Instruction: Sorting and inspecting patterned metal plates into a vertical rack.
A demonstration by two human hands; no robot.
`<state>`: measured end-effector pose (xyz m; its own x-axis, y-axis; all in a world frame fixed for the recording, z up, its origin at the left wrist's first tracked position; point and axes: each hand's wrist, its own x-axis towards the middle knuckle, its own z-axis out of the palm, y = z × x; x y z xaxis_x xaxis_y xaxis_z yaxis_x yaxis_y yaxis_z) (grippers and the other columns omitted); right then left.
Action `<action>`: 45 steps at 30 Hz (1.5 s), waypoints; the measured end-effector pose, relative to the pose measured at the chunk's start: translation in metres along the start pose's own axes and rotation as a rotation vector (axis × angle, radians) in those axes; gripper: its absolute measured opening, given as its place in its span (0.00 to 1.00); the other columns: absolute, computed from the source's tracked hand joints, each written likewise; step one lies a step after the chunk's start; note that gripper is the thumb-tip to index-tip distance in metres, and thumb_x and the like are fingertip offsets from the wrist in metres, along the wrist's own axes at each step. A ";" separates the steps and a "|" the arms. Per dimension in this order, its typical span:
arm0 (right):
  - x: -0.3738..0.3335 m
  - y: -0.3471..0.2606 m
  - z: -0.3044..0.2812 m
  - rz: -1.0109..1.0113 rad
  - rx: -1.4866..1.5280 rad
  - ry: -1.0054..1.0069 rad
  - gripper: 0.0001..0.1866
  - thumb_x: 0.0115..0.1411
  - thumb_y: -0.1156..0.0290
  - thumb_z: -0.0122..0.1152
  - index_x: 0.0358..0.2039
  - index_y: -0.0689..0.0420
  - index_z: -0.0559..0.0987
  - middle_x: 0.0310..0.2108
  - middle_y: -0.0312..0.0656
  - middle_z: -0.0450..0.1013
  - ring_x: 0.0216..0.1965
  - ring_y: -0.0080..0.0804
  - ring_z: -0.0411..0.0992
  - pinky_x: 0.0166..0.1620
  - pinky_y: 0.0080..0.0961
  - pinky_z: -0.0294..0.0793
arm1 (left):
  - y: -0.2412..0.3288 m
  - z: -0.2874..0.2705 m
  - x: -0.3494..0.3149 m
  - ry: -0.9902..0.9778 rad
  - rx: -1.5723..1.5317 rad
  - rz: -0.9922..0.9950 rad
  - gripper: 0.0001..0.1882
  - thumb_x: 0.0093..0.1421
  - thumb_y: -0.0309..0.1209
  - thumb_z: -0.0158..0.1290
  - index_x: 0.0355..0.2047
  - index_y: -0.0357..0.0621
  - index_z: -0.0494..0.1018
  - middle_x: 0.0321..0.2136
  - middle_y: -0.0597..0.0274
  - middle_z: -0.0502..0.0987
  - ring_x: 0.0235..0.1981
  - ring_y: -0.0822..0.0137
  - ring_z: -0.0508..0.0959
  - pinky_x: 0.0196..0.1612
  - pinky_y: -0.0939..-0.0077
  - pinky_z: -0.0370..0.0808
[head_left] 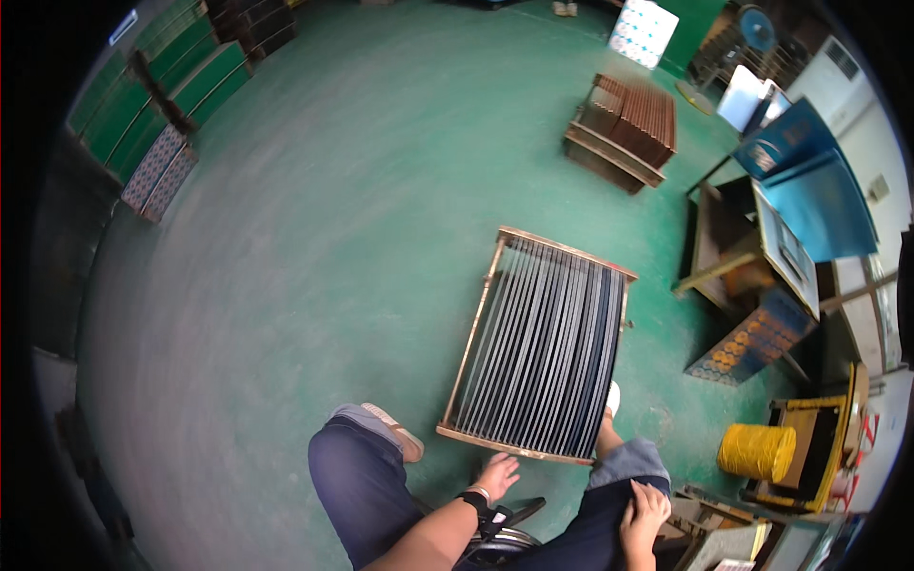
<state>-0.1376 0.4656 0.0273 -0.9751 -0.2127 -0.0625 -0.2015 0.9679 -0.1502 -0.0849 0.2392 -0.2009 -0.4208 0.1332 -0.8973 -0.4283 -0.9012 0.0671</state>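
Observation:
A wooden-framed rack (538,347) with many thin, parallel dark and grey strips stands on the floor in front of my legs. My left hand (497,475) is just below its near wooden bar, with fingers loosely stretched and nothing in them; a small gap seems to lie between fingertips and bar. A dark band circles that wrist. On the thigh of my dark trousers, near the rolled cuff, rests my right hand (647,509), its fingers extended and empty. The rack's right side is close to my right foot in a white shoe (613,398).
Farther off stands a stack of brown slatted pieces (633,119) on a wooden base. To the right are a worn bench with blue panels (819,205) and a yellow spool (757,452). Patterned boxes (157,171) stand far left. Under me is part of a stool base (500,547).

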 end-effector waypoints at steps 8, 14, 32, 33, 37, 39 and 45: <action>0.021 -0.017 -0.013 -0.036 -0.244 -0.045 0.19 0.52 0.70 0.53 0.47 0.50 0.75 0.43 0.44 0.70 0.47 0.44 0.66 0.51 0.41 0.60 | -0.012 0.018 0.021 0.003 -0.123 0.129 0.13 0.66 0.36 0.41 0.44 0.40 0.58 0.39 0.46 0.69 0.45 0.51 0.73 0.51 0.57 0.71; 0.025 -0.029 -0.011 -0.008 -0.194 -0.093 0.18 0.51 0.73 0.53 0.45 0.52 0.76 0.44 0.42 0.70 0.49 0.42 0.65 0.55 0.40 0.55 | 0.012 0.009 0.017 0.153 -0.143 0.334 0.12 0.66 0.40 0.41 0.36 0.44 0.60 0.21 0.62 0.67 0.25 0.67 0.72 0.36 0.68 0.77; 0.192 -0.067 0.038 -0.098 0.378 -0.344 0.19 0.55 0.80 0.52 0.50 0.60 0.71 0.43 0.53 0.72 0.43 0.44 0.72 0.47 0.30 0.71 | 0.313 -0.150 -0.195 0.344 0.375 0.874 0.24 0.65 0.41 0.42 0.58 0.46 0.59 0.49 0.59 0.70 0.46 0.65 0.72 0.47 0.70 0.69; 0.210 -0.071 0.053 -0.078 0.452 -0.370 0.20 0.57 0.80 0.51 0.51 0.60 0.70 0.45 0.51 0.72 0.45 0.37 0.72 0.47 0.27 0.71 | 0.306 -0.144 -0.227 0.392 0.457 0.914 0.21 0.66 0.40 0.42 0.56 0.44 0.62 0.47 0.58 0.72 0.45 0.65 0.73 0.48 0.71 0.69; 0.285 -0.028 0.143 -0.029 0.557 -0.330 0.22 0.58 0.76 0.50 0.55 0.64 0.66 0.51 0.52 0.68 0.49 0.41 0.70 0.51 0.28 0.67 | 0.239 -0.150 -0.278 0.877 1.190 0.972 0.11 0.60 0.28 0.46 0.41 0.37 0.72 0.37 0.49 0.76 0.41 0.53 0.76 0.48 0.68 0.70; 0.315 0.007 0.192 0.115 0.683 -0.258 0.23 0.60 0.72 0.49 0.55 0.66 0.65 0.53 0.54 0.66 0.54 0.41 0.66 0.55 0.30 0.63 | 0.196 -0.182 -0.278 0.939 1.442 1.106 0.13 0.56 0.26 0.48 0.41 0.42 0.74 0.41 0.54 0.75 0.47 0.53 0.72 0.51 0.62 0.67; 0.355 0.015 0.283 0.052 0.619 -0.187 0.19 0.64 0.62 0.47 0.47 0.65 0.72 0.43 0.50 0.73 0.44 0.36 0.71 0.49 0.28 0.67 | 0.178 -0.158 -0.275 1.316 1.385 1.005 0.10 0.52 0.28 0.52 0.34 0.53 0.78 0.41 0.66 0.75 0.47 0.60 0.71 0.49 0.67 0.68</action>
<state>-0.4608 0.3671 -0.2761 -0.9384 -0.2416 -0.2473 -0.0094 0.7329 -0.6802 0.0807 -0.0230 -0.0105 -0.4276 -0.9035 -0.0282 -0.8826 0.4106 0.2291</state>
